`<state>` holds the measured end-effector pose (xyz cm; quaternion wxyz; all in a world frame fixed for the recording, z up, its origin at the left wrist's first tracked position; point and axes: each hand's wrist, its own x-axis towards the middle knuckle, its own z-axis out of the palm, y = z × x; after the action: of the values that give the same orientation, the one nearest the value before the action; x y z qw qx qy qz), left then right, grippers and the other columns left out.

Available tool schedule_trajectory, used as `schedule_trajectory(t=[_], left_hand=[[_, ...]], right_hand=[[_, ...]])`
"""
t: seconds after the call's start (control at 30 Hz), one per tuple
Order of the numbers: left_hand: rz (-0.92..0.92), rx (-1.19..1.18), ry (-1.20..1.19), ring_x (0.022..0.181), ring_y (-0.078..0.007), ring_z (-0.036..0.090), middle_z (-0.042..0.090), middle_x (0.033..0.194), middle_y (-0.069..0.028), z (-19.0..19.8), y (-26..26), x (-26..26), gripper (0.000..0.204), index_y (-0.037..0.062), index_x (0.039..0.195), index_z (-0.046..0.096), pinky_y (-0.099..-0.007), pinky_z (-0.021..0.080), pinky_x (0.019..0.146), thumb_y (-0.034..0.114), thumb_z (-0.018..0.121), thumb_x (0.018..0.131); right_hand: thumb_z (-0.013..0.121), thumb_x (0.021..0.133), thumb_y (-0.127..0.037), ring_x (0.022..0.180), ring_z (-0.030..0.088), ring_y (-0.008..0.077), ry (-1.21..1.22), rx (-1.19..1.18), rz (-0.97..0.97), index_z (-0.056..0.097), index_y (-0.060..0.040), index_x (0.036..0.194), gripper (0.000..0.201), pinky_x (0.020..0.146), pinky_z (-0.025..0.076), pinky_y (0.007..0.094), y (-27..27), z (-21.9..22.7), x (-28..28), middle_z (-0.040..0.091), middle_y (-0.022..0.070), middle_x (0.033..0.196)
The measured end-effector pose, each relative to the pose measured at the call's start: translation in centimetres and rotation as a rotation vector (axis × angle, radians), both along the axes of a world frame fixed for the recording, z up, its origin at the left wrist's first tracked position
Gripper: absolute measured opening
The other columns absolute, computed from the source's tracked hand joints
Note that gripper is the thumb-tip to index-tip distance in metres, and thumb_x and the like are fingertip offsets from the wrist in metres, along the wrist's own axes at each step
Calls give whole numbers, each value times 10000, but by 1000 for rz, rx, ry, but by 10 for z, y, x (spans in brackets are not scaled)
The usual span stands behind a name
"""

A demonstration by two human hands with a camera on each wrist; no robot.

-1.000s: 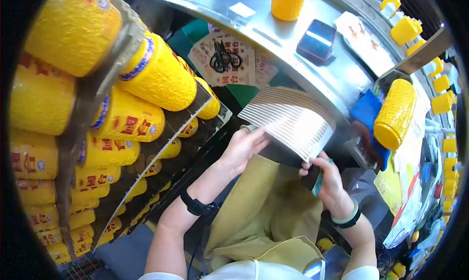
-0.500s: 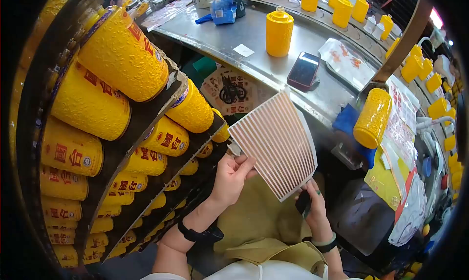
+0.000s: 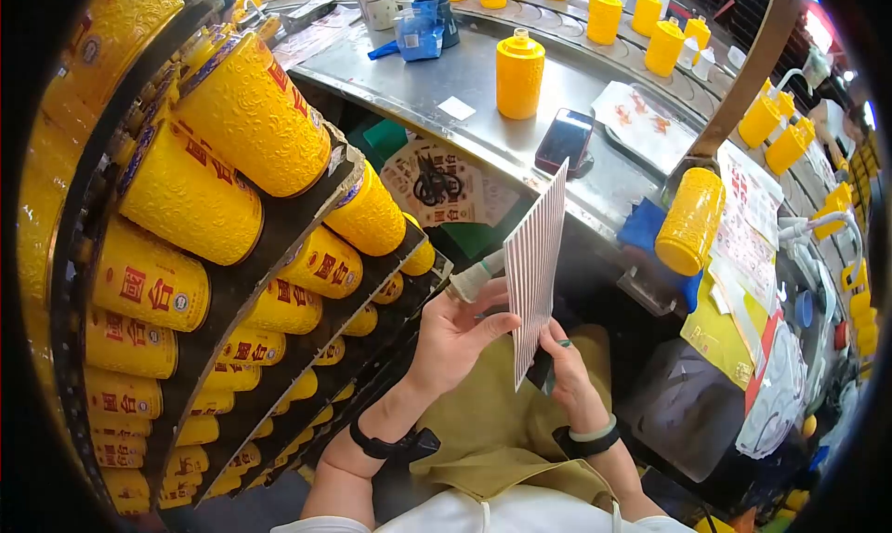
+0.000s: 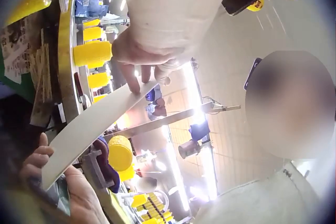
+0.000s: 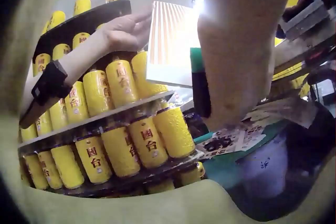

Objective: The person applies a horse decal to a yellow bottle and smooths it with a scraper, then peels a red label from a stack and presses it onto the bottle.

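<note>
A thin striped sheet point(image 3: 536, 277) stands nearly edge-on between the two hands in the head view; its pale side point(image 4: 97, 124) shows in the left wrist view. The left hand point(image 3: 455, 333) pinches its left side with thumb and fingers, a pale wrap on one finger. At the bottom edge the right hand point(image 3: 569, 375) grips the sheet, with a dark object with a green edge point(image 5: 200, 82) held in the same hand. In the right wrist view the stripes of the sheet point(image 5: 170, 35) face the camera.
Racks of yellow bottles point(image 3: 153, 287) rise at the left. On the metal table point(image 3: 418, 92) are a yellow bottle point(image 3: 519, 76), a phone point(image 3: 564, 141) and a tray point(image 3: 646, 124). Another yellow bottle point(image 3: 689, 222) lies at the right, near papers. A conveyor with bottles runs behind.
The sheet has turned from showing its striped face broadly to nearly edge-on. Both hands keep hold of it, and the right hand has moved left, closer to the left hand.
</note>
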<state>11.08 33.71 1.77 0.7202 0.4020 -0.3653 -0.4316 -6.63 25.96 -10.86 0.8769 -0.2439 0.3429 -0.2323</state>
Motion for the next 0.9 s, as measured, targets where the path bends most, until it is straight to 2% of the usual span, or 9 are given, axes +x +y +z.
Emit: schedule_trajectory(t=[0.07, 0.1, 0.47, 0.53, 0.57, 0.9], left_hand=[[1, 0, 0, 1244, -207, 616, 614, 1413, -121, 5, -1, 0, 656, 4, 1503, 477, -357, 528, 1051, -102, 716, 901], [2, -2, -3, 1241, -211, 614, 610, 1417, -124, 6, -2, -1, 678, 7, 1509, 472, -359, 530, 1048, -107, 725, 890], [-23, 3, 38, 1226, -233, 621, 642, 1359, -139, 2, -4, -4, 744, 21, 1515, 467, -346, 576, 978, -66, 789, 850], [-16, -3, 17, 1222, -235, 621, 647, 1349, -141, 4, -6, -4, 748, 21, 1516, 465, -343, 583, 966, -64, 791, 848], [-21, 2, 37, 1215, -233, 622, 648, 1349, -140, 5, -6, -5, 749, 19, 1516, 464, -344, 585, 962, -66, 790, 848], [-21, -10, 60, 1186, -202, 635, 671, 1320, -141, 0, -9, -9, 678, 1, 1474, 519, -349, 576, 971, -95, 768, 851]], right_hand=[[446, 1119, -208, 1044, 643, 123, 89, 47, -23, 483, -91, 1470, 372, 892, 541, 306, 4, 16, 6, 658, 12, 1196], [454, 1116, -202, 1125, 627, 126, 59, 1, 21, 479, -80, 1476, 381, 974, 522, 317, 4, 11, 5, 647, 12, 1240], [511, 1099, -222, 1095, 615, 94, 10, 46, 55, 522, -80, 1439, 369, 946, 504, 277, 10, 17, 3, 645, -13, 1200], [476, 1112, -195, 1127, 633, 136, 62, 12, 69, 524, -56, 1427, 348, 998, 511, 318, 10, 18, 4, 666, 25, 1249], [474, 1112, -201, 1148, 616, 127, 60, -5, 67, 532, -55, 1425, 350, 1022, 485, 312, 10, 15, 4, 660, 24, 1263], [474, 1110, -190, 1189, 590, 122, 66, 44, 79, 554, -61, 1411, 337, 1049, 457, 311, 13, 20, 6, 654, 26, 1287]])
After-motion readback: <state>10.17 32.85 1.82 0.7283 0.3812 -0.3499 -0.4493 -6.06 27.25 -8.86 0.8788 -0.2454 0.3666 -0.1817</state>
